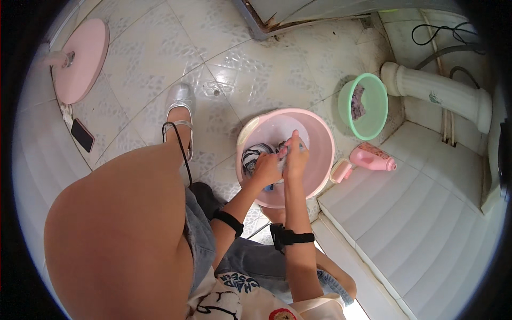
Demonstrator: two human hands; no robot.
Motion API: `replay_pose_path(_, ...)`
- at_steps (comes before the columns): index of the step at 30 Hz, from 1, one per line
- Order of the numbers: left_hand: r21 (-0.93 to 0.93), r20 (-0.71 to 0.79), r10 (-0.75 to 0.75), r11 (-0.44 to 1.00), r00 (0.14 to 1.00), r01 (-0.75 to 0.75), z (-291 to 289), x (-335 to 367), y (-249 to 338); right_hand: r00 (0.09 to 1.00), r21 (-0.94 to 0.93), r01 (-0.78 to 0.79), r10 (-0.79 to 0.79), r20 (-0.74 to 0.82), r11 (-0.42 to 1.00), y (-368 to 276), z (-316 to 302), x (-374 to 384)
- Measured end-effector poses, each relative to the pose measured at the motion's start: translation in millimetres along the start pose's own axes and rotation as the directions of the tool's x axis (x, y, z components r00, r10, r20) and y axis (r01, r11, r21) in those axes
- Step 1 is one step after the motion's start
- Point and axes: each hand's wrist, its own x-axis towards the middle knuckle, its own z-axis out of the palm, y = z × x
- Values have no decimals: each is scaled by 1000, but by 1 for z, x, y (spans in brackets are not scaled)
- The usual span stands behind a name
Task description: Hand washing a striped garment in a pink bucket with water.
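My two hands meet over a round pink basin (326,160) on the tiled floor. A black-and-white striped cloth (255,156) lies bunched in its left part, with a whitish wet area around it. My left hand (268,168) is closed at the cloth's right edge, its fingers curled toward the other hand. Beside it, my right hand (296,161) is closed too, with a bit of the cloth apparently pinched between the hands. Fingers partly hide that spot. Below my left hand, a small blue patch (269,188) shows in the basin.
A green basin (378,106) with a purplish cloth (357,102) stands to the right, before a white pedestal (437,90). Close to the pink basin are a pink bottle (373,158) and a soap box (341,170). A phone (82,134) and a pink round base (82,64) are at left.
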Motion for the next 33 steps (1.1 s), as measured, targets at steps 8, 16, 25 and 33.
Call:
replay_pose_path(8, -75, -69, -10, 997, 998, 5, -15, -4, 22, 981, 339, -145, 90, 173, 930, 10, -29, 15)
replay_pose_path(16, -199, -311, -88, 980, 946, 25, -15, 12, 9, 993, 225, -53, 75, -90, 973, 28, -59, 43)
replay_pose_path(25, 23, -159, -213, 975, 964, 219, -26, 8, 2, 978, -777, 132, 48, 205, 616, 71, -82, 37)
replay_pose_path(33, 181, -270, -232, 941, 934, 286, -16, -5, -16, 969, -877, 212, -212, 130, 431, 93, -53, 7)
